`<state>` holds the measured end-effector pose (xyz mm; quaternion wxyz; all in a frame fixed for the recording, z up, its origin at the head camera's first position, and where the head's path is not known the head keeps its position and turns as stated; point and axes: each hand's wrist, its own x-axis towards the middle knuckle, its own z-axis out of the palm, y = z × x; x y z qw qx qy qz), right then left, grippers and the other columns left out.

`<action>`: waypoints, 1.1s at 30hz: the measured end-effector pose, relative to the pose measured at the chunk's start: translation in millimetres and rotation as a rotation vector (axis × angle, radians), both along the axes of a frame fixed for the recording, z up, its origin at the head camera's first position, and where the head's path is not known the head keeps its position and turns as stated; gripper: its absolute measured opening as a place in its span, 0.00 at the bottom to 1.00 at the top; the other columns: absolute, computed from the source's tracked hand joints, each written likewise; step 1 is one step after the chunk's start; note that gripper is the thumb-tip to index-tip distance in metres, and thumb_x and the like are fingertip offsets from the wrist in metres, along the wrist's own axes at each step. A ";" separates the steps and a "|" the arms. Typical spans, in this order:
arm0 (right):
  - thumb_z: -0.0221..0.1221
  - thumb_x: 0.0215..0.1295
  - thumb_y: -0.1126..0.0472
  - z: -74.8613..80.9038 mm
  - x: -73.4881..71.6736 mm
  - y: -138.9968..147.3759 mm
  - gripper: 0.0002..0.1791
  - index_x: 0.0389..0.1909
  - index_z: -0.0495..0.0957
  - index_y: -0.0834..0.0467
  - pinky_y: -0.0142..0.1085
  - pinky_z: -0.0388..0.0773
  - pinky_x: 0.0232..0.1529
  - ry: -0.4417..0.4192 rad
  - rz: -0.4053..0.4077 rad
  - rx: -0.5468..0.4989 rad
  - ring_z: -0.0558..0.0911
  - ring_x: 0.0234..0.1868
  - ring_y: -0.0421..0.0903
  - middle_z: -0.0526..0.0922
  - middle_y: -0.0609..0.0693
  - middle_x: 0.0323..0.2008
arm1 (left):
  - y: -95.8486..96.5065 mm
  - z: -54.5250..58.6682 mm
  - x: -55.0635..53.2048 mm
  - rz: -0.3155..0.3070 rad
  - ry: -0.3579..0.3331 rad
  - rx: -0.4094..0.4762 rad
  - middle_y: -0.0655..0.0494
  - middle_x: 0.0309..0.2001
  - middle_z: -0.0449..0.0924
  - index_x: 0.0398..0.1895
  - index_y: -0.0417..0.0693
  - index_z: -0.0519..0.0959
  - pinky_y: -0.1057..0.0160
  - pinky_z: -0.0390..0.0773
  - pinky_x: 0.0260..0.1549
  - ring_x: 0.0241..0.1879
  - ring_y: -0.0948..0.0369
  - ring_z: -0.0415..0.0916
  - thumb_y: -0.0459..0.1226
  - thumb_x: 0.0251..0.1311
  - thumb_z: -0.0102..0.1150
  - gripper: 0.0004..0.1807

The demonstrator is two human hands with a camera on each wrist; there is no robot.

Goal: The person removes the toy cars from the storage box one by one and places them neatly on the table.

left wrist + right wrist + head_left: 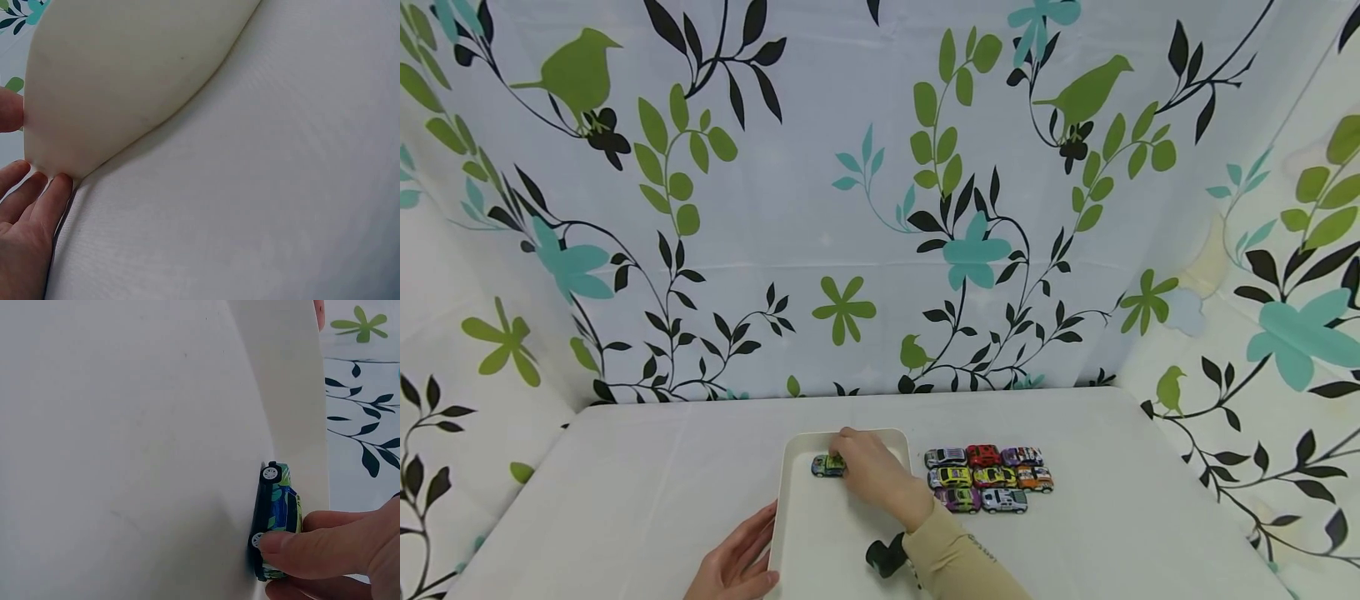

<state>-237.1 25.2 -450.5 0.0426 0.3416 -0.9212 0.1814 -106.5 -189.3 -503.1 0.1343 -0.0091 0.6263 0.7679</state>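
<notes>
A shallow white tray (781, 533) lies on the table. Inside it, near the far left corner, my right hand (876, 471) pinches a blue-and-green toy car (827, 466) between thumb and fingers. In the right wrist view the car (275, 519) stands close against the tray's wall, its wheels facing the tray floor and the thumb over one wheel. My left hand (741, 558) rests at the tray's left side, fairly straight fingers (55, 203) touching the outer wall and the thumb at the rim.
Right of the tray, several toy cars (994, 477) stand close together in three rows on the white table (1112, 525). A black device (886, 557) is worn at the right wrist, over the tray. Leaf-and-bird patterned cloth (835, 208) hangs behind the table and along its sides.
</notes>
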 end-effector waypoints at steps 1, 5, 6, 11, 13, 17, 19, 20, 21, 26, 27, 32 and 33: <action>0.62 0.53 0.79 0.2 0.2 0.5 0.16 0.41 0.83 0.60 0.29 0.82 0.42 0.003 0.002 0.003 0.80 0.38 0.42 0.83 0.49 0.38 | 0.1 -0.6 0.0 0.002 0.003 -0.001 0.39 0.78 0.47 0.77 0.35 0.51 0.71 0.74 0.62 0.60 0.80 0.70 0.27 0.56 0.65 0.47; 0.63 0.53 0.79 0.4 1.1 2.2 0.16 0.39 0.83 0.60 0.28 0.82 0.42 0.005 0.014 -0.002 0.80 0.38 0.41 0.83 0.49 0.38 | -0.3 -3.0 -0.5 0.001 0.013 -0.010 0.36 0.78 0.47 0.77 0.34 0.51 0.70 0.75 0.62 0.58 0.81 0.69 0.28 0.56 0.65 0.47; 0.62 0.53 0.79 0.5 1.6 2.7 0.16 0.39 0.83 0.60 0.28 0.82 0.42 0.000 0.015 -0.004 0.80 0.38 0.40 0.83 0.49 0.38 | -0.4 -3.5 -0.7 0.001 0.017 -0.012 0.36 0.78 0.46 0.77 0.34 0.51 0.70 0.75 0.62 0.58 0.81 0.69 0.28 0.56 0.65 0.47; 0.63 0.54 0.79 2.9 5.4 6.3 0.15 0.40 0.84 0.60 0.28 0.82 0.46 -0.050 0.005 -0.013 0.80 0.40 0.40 0.83 0.49 0.40 | -0.9 -4.7 -1.7 -0.008 0.016 -0.008 0.35 0.78 0.45 0.77 0.33 0.49 0.68 0.75 0.63 0.58 0.82 0.70 0.28 0.57 0.65 0.48; 0.62 0.53 0.80 5.9 7.6 9.0 0.16 0.40 0.84 0.60 0.28 0.82 0.45 -0.049 0.013 -0.014 0.80 0.41 0.40 0.83 0.49 0.40 | -1.3 -4.4 -1.8 -0.013 0.012 -0.004 0.35 0.78 0.45 0.78 0.33 0.49 0.68 0.75 0.63 0.58 0.82 0.70 0.28 0.58 0.65 0.48; 0.62 0.50 0.80 12.0 11.3 15.8 0.18 0.40 0.84 0.60 0.27 0.82 0.44 -0.020 0.043 -0.025 0.80 0.40 0.40 0.83 0.49 0.39 | -2.5 -3.2 -1.9 -0.016 0.006 -0.007 0.36 0.78 0.44 0.78 0.34 0.48 0.69 0.75 0.62 0.58 0.83 0.70 0.29 0.59 0.64 0.47; 0.63 0.49 0.79 14.5 12.7 19.7 0.18 0.40 0.85 0.59 0.26 0.81 0.43 -0.006 0.059 -0.035 0.80 0.40 0.40 0.83 0.48 0.39 | -3.1 -3.3 -2.1 -0.014 0.007 -0.011 0.36 0.78 0.44 0.78 0.34 0.48 0.70 0.75 0.62 0.58 0.83 0.70 0.29 0.59 0.64 0.47; 0.63 0.49 0.79 15.5 13.4 21.8 0.18 0.40 0.84 0.60 0.26 0.81 0.42 -0.004 0.066 -0.041 0.80 0.40 0.39 0.83 0.48 0.38 | -3.2 -3.0 -2.1 -0.011 0.007 -0.016 0.36 0.78 0.45 0.78 0.34 0.49 0.69 0.75 0.62 0.57 0.83 0.70 0.29 0.59 0.64 0.47; 0.64 0.49 0.79 16.5 14.2 24.1 0.18 0.40 0.84 0.60 0.26 0.81 0.42 -0.004 0.074 -0.048 0.80 0.40 0.39 0.83 0.48 0.38 | -3.0 -2.6 -2.1 -0.007 0.011 -0.020 0.36 0.78 0.45 0.78 0.34 0.49 0.69 0.75 0.62 0.58 0.83 0.70 0.29 0.59 0.65 0.47; 0.65 0.50 0.78 22.2 18.4 36.6 0.17 0.40 0.85 0.59 0.30 0.81 0.45 0.008 0.088 -0.059 0.80 0.41 0.41 0.84 0.48 0.38 | -2.1 -1.4 -0.9 -0.002 0.020 -0.029 0.36 0.78 0.46 0.77 0.34 0.50 0.70 0.76 0.62 0.58 0.82 0.69 0.29 0.59 0.65 0.46; 0.66 0.50 0.77 23.1 19.2 39.3 0.17 0.40 0.85 0.59 0.31 0.81 0.46 0.008 0.087 -0.062 0.80 0.42 0.41 0.84 0.48 0.39 | -1.9 -1.2 -0.5 -0.001 0.023 -0.029 0.36 0.78 0.46 0.77 0.34 0.50 0.70 0.76 0.61 0.58 0.82 0.69 0.29 0.59 0.65 0.46; 0.64 0.51 0.77 25.3 22.6 52.9 0.17 0.41 0.85 0.58 0.32 0.81 0.46 -0.023 0.067 -0.088 0.80 0.44 0.42 0.84 0.47 0.40 | -1.5 -1.3 0.2 0.010 0.029 -0.041 0.36 0.77 0.48 0.77 0.34 0.52 0.72 0.76 0.60 0.58 0.82 0.69 0.29 0.59 0.65 0.45; 0.64 0.52 0.77 25.4 23.2 55.7 0.17 0.42 0.85 0.58 0.32 0.82 0.46 -0.035 0.062 -0.094 0.80 0.44 0.42 0.84 0.47 0.40 | -1.4 -1.7 0.0 0.011 0.029 -0.043 0.37 0.77 0.49 0.77 0.35 0.52 0.72 0.76 0.60 0.58 0.82 0.69 0.29 0.59 0.65 0.45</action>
